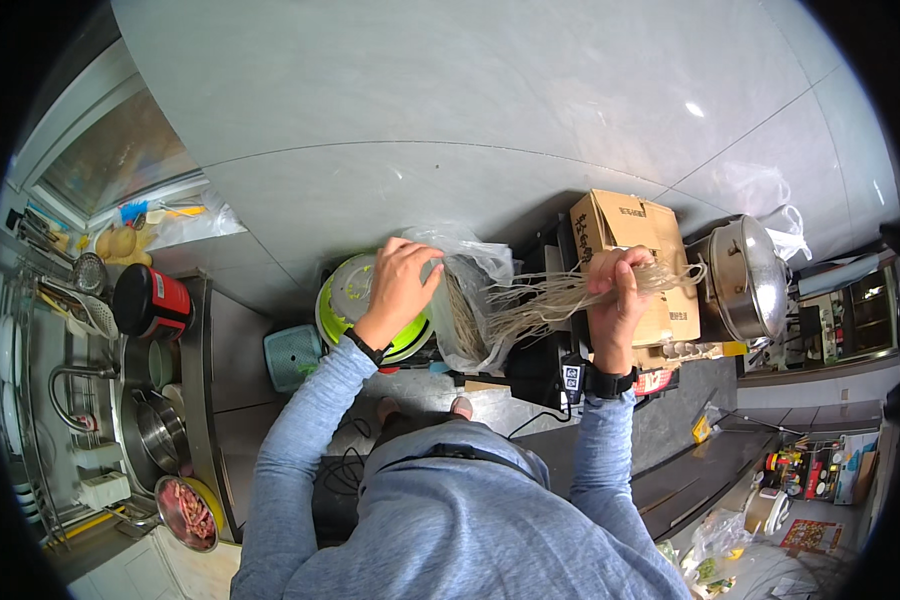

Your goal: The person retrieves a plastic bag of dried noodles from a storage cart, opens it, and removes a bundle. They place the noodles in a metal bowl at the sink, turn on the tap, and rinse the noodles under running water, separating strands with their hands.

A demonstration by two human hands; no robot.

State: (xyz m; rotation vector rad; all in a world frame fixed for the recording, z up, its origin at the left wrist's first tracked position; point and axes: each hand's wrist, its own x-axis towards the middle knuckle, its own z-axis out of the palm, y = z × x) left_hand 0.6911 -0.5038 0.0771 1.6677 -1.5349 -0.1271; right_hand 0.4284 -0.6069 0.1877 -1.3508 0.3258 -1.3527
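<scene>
A bundle of dry, translucent noodles (536, 304) is gripped in my right hand (621, 289), its loose ends fanning out to the left over a cardboard box (679, 251). More noodles of the same kind (461, 315) lie in a clear plastic bag (487, 262) before me. My left hand (403, 289) is raised at the bag's left edge, fingers apart and holding nothing that shows. Under and beside it is a bright green round container (330, 319) with green scraps on its grey inner surface.
A lidded steel pot (746, 277) stands right of the box. On the left are a light blue basket (292, 358), a sink with a steel pot (161, 431), a red and black jar (150, 300) and a bowl of meat (189, 514). A cable (341, 472) lies below.
</scene>
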